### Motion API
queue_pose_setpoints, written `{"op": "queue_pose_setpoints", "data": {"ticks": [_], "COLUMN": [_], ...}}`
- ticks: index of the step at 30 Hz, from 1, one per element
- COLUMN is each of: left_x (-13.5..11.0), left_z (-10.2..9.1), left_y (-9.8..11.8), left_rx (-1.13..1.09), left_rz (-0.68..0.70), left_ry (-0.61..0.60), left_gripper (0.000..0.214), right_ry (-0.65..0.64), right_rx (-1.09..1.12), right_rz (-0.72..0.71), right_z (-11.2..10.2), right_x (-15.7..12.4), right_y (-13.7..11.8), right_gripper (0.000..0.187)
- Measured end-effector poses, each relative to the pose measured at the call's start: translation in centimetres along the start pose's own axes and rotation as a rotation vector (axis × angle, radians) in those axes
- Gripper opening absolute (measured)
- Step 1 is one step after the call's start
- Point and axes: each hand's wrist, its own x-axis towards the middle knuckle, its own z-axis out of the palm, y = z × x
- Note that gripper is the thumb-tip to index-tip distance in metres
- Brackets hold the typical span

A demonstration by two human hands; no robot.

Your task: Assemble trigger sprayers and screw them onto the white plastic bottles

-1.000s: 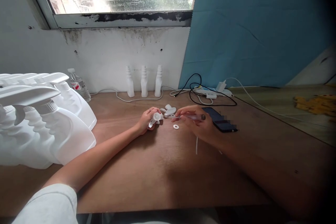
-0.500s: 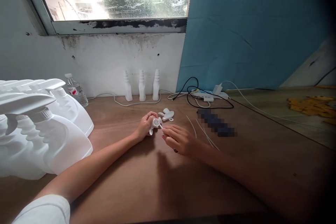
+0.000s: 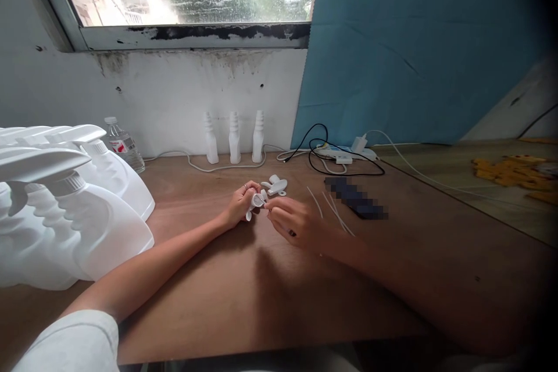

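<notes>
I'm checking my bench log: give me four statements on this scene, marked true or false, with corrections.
The left hand holds a small white plastic piece with a round opening. True.
Five slim white plastic bottles stand upright in a row. False: three bottles do.
In view, thin white tubes lie left of a dark flat rectangular object. True.
The right hand is spread flat. False: the right hand has curled fingers beside that piece.
</notes>
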Motion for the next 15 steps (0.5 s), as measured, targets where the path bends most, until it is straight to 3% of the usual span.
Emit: {"op": "queue_pose_setpoints", "data": {"ticks": [3, 7, 12, 15], "left_x": [-0.3, -0.4, -0.3, -0.2], "left_z": [0.1, 0.4, 0.3, 0.2], "left_y": [0.3, 0.7, 0.8, 0.9], "left_rx": [0.023, 0.062, 0.12, 0.158], "left_rz": [-0.022, -0.038, -0.042, -0.024], "left_ry": [-0.049, -0.079, -0.102, -0.151], "left_gripper": [0.032, 0.032, 0.031, 0.031], "right_ry": [0.036, -0.018, -0.045, 0.022], "right_rx": [0.197, 0.313, 0.433, 0.576], "right_rz": [0.159, 0.329, 0.487, 0.529], "right_z": [-1.9, -4.0, -4.3, -4.3], "right_x": [0.3, 0.4, 0.6, 0.3], "right_y": [0.2, 0.0, -0.2, 0.2], "right_gripper": [0.014, 0.017, 0.025, 0.027]}}
